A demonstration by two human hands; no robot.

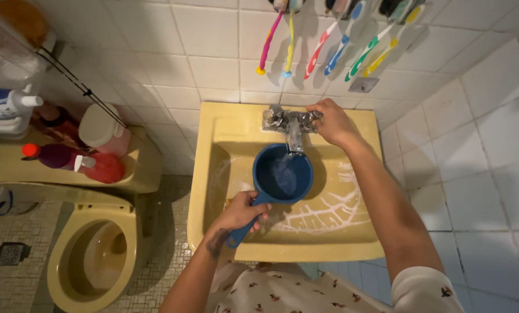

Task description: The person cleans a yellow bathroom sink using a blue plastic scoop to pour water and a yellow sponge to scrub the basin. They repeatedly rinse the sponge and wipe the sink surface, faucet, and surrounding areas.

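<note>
1. Occupying the centre of the view, a yellow sink point(364, 232) is mounted against the white tiled wall point(207, 52); white streaks are seen across its basin floor.
2. A yellow toilet point(91, 261) is located to the left of the sink, with bottles point(68, 157) laid and stood on its tank top.
3. A blue dipper point(282, 174) is held inside the basin, directly under the spout of the chrome faucet point(291, 123); water is seen in the cup.
4. The left hand point(242, 211) is clamped around the dipper handle, near the front rim of the sink.
5. The right hand point(332, 122) is closed over the right-side knob of the faucet, well apart from the left hand.
6. Coloured toothbrushes point(340, 43) are hung in a row on the wall above the faucet.
</note>
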